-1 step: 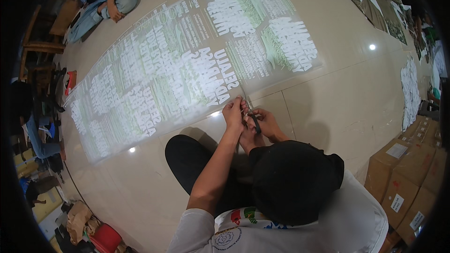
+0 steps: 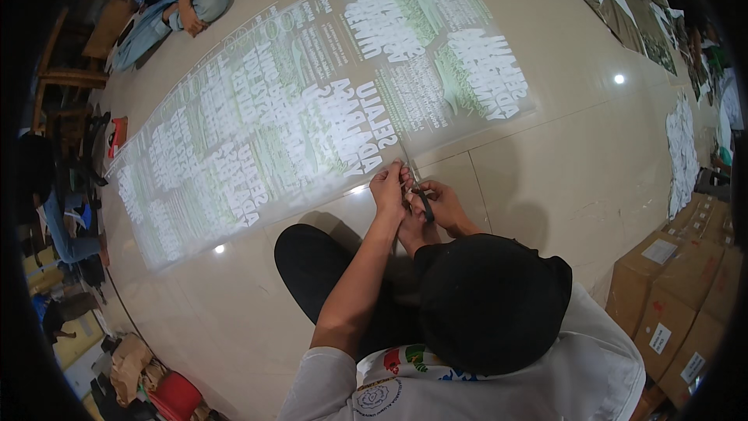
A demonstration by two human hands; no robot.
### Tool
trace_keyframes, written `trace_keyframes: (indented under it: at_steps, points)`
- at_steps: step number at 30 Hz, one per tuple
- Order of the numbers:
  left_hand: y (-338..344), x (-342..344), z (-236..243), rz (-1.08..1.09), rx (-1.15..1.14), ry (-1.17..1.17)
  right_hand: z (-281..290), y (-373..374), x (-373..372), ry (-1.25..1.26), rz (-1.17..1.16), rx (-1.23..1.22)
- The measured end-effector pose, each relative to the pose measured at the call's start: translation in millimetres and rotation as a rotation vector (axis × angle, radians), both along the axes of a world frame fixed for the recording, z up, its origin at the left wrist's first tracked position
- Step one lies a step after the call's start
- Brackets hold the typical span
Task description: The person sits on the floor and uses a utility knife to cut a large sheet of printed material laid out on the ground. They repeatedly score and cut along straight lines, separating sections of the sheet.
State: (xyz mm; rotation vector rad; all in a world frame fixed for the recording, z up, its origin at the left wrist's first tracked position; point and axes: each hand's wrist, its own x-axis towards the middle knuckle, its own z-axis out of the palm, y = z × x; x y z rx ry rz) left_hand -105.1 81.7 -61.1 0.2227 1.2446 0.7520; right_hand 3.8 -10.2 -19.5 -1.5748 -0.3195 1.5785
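Observation:
My right hand (image 2: 441, 204) is closed round the black handles of a pair of scissors (image 2: 426, 208). Their blades point up toward the near edge of a large clear film sheet (image 2: 405, 121) printed in white and pale green. Close beside the blades, my left hand (image 2: 389, 189) pinches the edge of the film with its fingertips. The exact spot where blades and film meet is small and partly covered by fingers. A bare foot (image 2: 417, 232) rests just below both hands. More printed film (image 2: 202, 148) stretches to the left across the tiled floor.
Cardboard boxes (image 2: 658, 296) are stacked at the right. Beyond them lie a white crumpled pile (image 2: 682, 156) and dark cloth (image 2: 623, 8). Another person (image 2: 175, 12) sits at the far left near wooden furniture (image 2: 74, 78). A red item (image 2: 175, 396) and a paper bag (image 2: 131, 366) lie lower left.

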Motion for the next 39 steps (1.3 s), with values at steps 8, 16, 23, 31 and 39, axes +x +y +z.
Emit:
trace_keyframes:
  at_steps: [8,16,23,31,39]
  points:
    - [0,1,-1,0.003,0.006,0.015,2,-2,0,-0.014,0.006,-0.027]
    - [2,7,5,-0.008,-0.002,0.016,6,0,5,0.002,-0.007,-0.021]
    - [6,6,5,-0.019,0.053,0.025,9,3,5,-0.021,0.003,-0.018]
    - [5,7,6,-0.050,0.041,-0.007,7,7,10,-0.009,0.009,0.016]
    - [6,8,5,-0.052,0.072,0.026,6,14,10,-0.020,0.004,-0.016]
